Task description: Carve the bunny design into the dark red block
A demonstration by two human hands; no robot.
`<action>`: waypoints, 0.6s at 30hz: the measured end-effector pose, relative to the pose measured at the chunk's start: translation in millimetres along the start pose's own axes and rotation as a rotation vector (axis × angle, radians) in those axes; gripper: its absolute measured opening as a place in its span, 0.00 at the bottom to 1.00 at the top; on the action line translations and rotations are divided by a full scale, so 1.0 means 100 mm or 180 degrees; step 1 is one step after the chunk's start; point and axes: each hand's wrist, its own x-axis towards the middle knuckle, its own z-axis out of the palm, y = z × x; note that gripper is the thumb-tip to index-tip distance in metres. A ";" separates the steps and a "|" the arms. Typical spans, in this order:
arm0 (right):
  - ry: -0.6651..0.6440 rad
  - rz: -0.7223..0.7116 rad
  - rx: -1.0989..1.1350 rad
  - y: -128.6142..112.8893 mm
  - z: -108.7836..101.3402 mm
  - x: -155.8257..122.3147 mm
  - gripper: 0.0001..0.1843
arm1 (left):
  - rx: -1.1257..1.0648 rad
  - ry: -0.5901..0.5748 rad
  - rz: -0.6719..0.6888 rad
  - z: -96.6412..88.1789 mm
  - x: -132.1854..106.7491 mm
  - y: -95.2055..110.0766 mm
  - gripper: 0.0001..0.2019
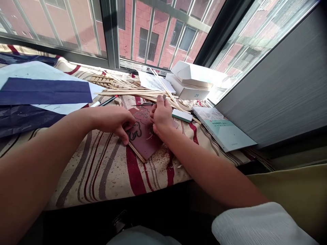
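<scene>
Beyond the barred window (143,37) stands a pink tiled wall, and below it a tabletop is spread with a cream striped cloth (114,177). On that cloth, near the front edge and between the forearms, lies a reddish-brown board (149,144), flat and turned so that one corner points toward the person. Its face is smooth and fairly dull; the lower left side shows a paler, layered thickness. Dark, thick curling lines form a looped motif at the left, and thinner scalloped outlines run across the far part, partly covered. Brownish crumbs are scattered around it.

The left hand (116,121) is clamped on the board's left edge, thumb low and fingers curled over the face. The right hand (161,115) is above the right part, its fingers curled in and thumb up; a small greyish end shows beside the thumb, but I cannot tell what it grips. Just beyond are thin wooden sticks (133,92), with a white-and-green block (182,115) to the right.
</scene>
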 end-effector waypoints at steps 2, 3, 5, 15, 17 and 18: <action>-0.0015 0.0213 0.0264 -0.08 0.00 -0.06 0.31 | -0.0023 0.0019 -0.0023 -0.01 -0.02 0.02 0.27; -0.0154 0.0356 0.0372 -0.12 0.00 -0.09 0.32 | -0.0043 0.0027 -0.0030 -0.01 -0.03 0.03 0.26; -0.0541 0.0680 0.0495 -0.20 0.00 -0.13 0.33 | -0.0098 0.0016 -0.0058 -0.01 -0.05 0.03 0.25; -0.0615 0.0464 0.0302 -0.34 -0.03 -0.09 0.32 | -0.0405 0.0092 0.0127 0.04 -0.07 -0.05 0.22; -0.0574 0.0469 0.0192 -0.36 -0.01 -0.09 0.30 | -0.0412 0.0198 0.0224 0.06 -0.06 -0.09 0.23; -0.0565 0.0485 0.0143 -0.36 0.00 -0.09 0.29 | -0.0394 0.0267 0.0275 0.07 -0.05 -0.11 0.23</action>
